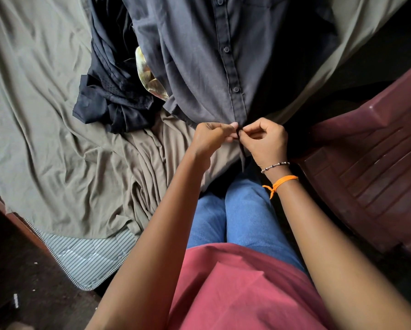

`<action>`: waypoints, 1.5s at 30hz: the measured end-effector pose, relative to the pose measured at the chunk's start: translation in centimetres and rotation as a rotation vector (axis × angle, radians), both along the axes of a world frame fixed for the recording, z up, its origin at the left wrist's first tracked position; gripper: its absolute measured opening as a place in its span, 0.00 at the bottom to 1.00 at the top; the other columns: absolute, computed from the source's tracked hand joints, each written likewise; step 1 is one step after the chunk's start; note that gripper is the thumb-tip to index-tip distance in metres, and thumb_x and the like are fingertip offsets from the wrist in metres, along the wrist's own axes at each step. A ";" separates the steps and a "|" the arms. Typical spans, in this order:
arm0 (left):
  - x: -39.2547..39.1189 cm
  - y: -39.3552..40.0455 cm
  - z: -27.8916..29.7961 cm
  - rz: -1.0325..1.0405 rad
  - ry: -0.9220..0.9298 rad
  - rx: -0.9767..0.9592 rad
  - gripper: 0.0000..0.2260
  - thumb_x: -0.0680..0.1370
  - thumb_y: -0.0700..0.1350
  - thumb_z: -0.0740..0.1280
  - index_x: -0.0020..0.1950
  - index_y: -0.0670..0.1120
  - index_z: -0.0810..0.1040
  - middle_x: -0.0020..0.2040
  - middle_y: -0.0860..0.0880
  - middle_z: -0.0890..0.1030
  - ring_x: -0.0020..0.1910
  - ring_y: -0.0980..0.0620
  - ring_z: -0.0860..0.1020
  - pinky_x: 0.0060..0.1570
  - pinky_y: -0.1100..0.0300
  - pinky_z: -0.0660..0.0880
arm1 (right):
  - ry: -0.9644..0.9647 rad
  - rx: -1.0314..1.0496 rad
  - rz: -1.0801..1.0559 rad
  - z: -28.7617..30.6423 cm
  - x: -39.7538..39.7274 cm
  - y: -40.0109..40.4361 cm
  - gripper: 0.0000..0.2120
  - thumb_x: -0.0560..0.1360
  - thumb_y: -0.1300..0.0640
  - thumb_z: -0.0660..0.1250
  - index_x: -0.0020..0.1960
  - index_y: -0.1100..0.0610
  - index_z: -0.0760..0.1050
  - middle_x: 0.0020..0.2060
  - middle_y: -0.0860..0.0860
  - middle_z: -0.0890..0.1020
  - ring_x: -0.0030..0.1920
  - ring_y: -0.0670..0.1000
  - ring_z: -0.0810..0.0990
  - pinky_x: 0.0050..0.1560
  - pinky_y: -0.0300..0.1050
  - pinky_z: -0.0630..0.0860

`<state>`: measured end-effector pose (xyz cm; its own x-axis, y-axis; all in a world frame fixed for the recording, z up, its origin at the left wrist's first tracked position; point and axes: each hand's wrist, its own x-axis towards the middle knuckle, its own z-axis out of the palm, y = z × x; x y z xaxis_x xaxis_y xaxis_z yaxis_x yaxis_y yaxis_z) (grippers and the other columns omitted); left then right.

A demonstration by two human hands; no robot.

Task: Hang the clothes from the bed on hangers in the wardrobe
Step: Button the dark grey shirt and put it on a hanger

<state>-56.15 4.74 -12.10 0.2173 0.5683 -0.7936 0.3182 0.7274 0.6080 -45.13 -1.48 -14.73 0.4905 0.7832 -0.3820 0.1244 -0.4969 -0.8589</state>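
- Both hands work at the bottom of the button placket of a dark grey button-up shirt point(199, 67) that lies spread on the bed: the left hand point(211, 136) pinches one edge of the placket, and the right hand point(265, 139) pinches the other edge with curled fingers.
- The step in hand looks like fastening or undoing the lowest button; which of the two cannot be told. No hanger or wardrobe is in view, so the next move likely calls for fetching a hanger once the placket is settled.
- Just right of the hands stands a maroon plastic chair point(371, 163), close enough to crowd the right elbow.
- Under the shirt lies a rumpled olive bedsheet point(45, 139).
- Farther left, a heap of black clothes point(109, 91) touches the shirt, waiting to be hung.
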 end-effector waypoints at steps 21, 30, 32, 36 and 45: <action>1.3 0.3 0.3 0.104 0.060 -0.207 0.05 0.77 0.45 0.67 0.40 0.49 0.78 0.37 0.53 0.78 0.41 0.58 0.76 0.44 0.59 0.70 | -0.031 0.004 0.092 -0.6 0.4 0.8 0.06 0.67 0.70 0.72 0.43 0.64 0.79 0.38 0.55 0.81 0.34 0.46 0.79 0.38 0.33 0.78; 1.4 1.2 0.1 0.291 0.102 -0.384 0.05 0.74 0.41 0.68 0.38 0.47 0.76 0.28 0.54 0.76 0.31 0.59 0.74 0.55 0.50 0.72 | 0.067 -0.014 0.066 -0.7 -0.5 1.2 0.09 0.67 0.69 0.73 0.44 0.61 0.77 0.38 0.52 0.80 0.36 0.44 0.79 0.39 0.34 0.77; 1.3 1.4 0.0 0.276 0.070 -0.416 0.03 0.75 0.42 0.68 0.41 0.47 0.77 0.32 0.54 0.75 0.32 0.59 0.74 0.54 0.51 0.73 | 0.104 -0.027 0.044 -0.7 -0.3 1.5 0.10 0.67 0.69 0.73 0.44 0.60 0.76 0.38 0.51 0.80 0.36 0.43 0.79 0.40 0.35 0.78; 0.9 1.8 -0.1 0.297 -0.010 -0.521 0.05 0.77 0.44 0.68 0.42 0.48 0.76 0.35 0.54 0.72 0.34 0.60 0.73 0.51 0.51 0.74 | 0.218 -0.037 0.066 -0.5 0.6 2.0 0.11 0.68 0.70 0.72 0.43 0.57 0.77 0.38 0.50 0.81 0.38 0.44 0.81 0.44 0.36 0.78; 0.5 1.9 -0.4 0.316 -0.043 -0.558 0.07 0.77 0.46 0.69 0.40 0.48 0.75 0.36 0.54 0.74 0.35 0.60 0.74 0.59 0.46 0.72 | 0.450 -0.132 0.036 0.2 1.2 2.4 0.07 0.71 0.68 0.70 0.40 0.58 0.78 0.36 0.52 0.81 0.35 0.42 0.80 0.40 0.33 0.77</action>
